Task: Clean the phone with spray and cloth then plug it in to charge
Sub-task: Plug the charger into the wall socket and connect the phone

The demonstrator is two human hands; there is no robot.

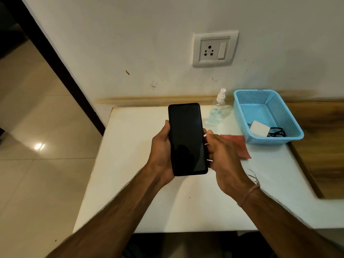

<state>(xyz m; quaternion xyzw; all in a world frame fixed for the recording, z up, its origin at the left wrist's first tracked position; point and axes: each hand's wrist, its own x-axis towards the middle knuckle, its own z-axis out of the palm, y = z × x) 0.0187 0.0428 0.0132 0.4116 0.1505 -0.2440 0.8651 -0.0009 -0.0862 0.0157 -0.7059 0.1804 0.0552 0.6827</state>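
Above the white table, the left hand and right hand clasp the phone by its edges; spray bottle and red cloth rest seemingly unused, charger in the basket.

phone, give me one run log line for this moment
stage: phone held, screen dark | left hand: grips phone | right hand: holds right edge | spray bottle: standing, untouched | cloth: beside basket | charger: in basket | socket: empty
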